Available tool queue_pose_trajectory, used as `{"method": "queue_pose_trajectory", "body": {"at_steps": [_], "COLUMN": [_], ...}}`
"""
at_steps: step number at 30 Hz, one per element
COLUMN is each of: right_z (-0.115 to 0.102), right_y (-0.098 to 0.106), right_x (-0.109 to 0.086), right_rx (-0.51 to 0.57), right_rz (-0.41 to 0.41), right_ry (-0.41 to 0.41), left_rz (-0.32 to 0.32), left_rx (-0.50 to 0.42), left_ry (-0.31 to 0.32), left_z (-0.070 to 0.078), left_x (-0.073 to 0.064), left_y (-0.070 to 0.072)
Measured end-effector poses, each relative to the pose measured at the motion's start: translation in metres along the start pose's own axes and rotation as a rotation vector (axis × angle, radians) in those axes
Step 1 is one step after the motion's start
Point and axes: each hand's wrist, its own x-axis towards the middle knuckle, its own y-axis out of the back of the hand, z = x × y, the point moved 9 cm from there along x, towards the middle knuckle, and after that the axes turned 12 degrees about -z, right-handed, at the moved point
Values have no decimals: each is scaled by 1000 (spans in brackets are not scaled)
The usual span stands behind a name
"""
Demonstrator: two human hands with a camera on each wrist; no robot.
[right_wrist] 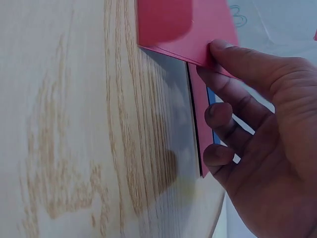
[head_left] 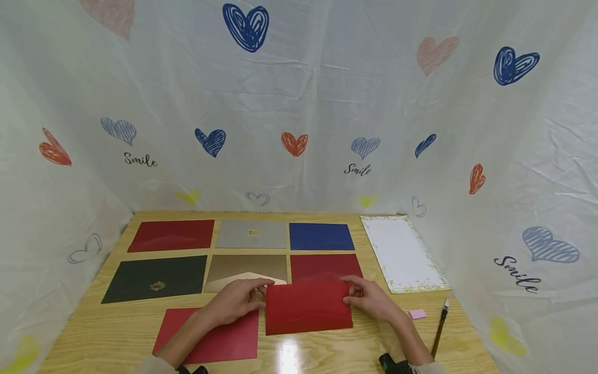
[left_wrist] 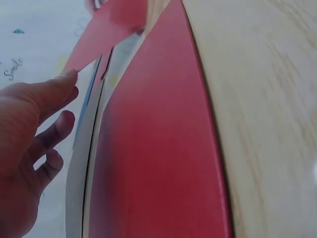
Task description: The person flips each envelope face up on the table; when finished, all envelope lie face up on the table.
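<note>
Between my two hands a red envelope (head_left: 308,309) is held up off the table, its upper edge tilted away. My left hand (head_left: 235,301) pinches it at the upper left corner. With thumb and forefinger, my right hand (right_wrist: 270,114) pinches the right edge; its other fingers are curled loosely beneath. A pinkish-red envelope (head_left: 229,340) lies flat under my left forearm and fills much of the left wrist view. Just behind the held envelope lie a gold-brown envelope (head_left: 247,264) and a dark red one (head_left: 324,264), both partly covered from sight.
Farther back lie a dark red envelope (head_left: 173,235), a grey one (head_left: 252,239) and a blue one (head_left: 321,237), with a dark green one (head_left: 149,278) at left. To the right are bordered paper (head_left: 404,252), a pink eraser-like block (head_left: 417,314) and a brush (head_left: 440,327).
</note>
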Motion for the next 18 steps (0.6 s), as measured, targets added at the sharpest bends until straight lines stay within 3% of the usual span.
{"method": "queue_pose_trajectory", "body": {"at_steps": [7, 18], "right_z": [3, 4], "right_y": [-3, -11], "right_x": [-1, -4], "right_rx": [-48, -52], "right_rz": [-23, -88], "right_ry": [-27, -59], "left_rz": [-11, -78], "left_rx": [116, 165], "left_ry": [6, 34], "left_z": [4, 1], "left_x": [2, 6], "left_y": [-4, -16]}}
